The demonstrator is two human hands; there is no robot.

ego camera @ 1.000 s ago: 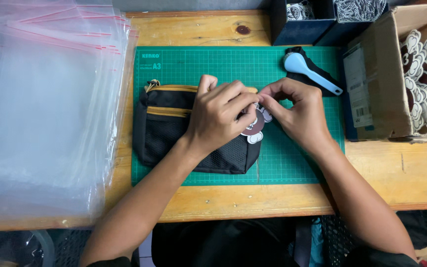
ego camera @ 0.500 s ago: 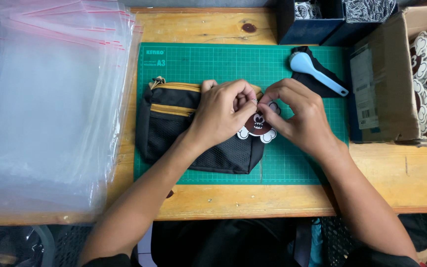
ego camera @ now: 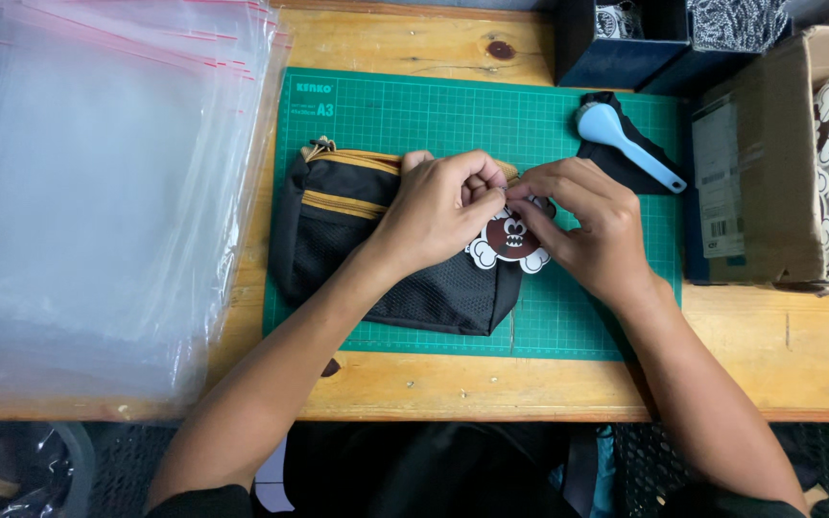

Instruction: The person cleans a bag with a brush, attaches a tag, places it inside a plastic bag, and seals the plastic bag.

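A black pouch (ego camera: pixel 338 240) with tan zippers lies on the green cutting mat (ego camera: pixel 434 115). My left hand (ego camera: pixel 438 206) rests on its upper right corner, fingers pinched together at the zipper end. My right hand (ego camera: pixel 592 225) meets it there, fingertips touching the same spot. Just below the fingertips hangs a round brown cartoon-face charm (ego camera: pixel 508 240) with white edges, lying face up over the pouch's right edge. What the fingers pinch between them is hidden.
A thick stack of clear zip bags (ego camera: pixel 98 192) covers the table's left side. A light blue scoop-shaped tool (ego camera: pixel 616 134) lies on black cloth at the mat's upper right. A cardboard box (ego camera: pixel 750 163) with several similar charms stands right; dark bins (ego camera: pixel 626 38) sit behind.
The charm has turned from edge-on between my fingers to lying flat and face up below them. Both hands stay together at the pouch's zipper end.
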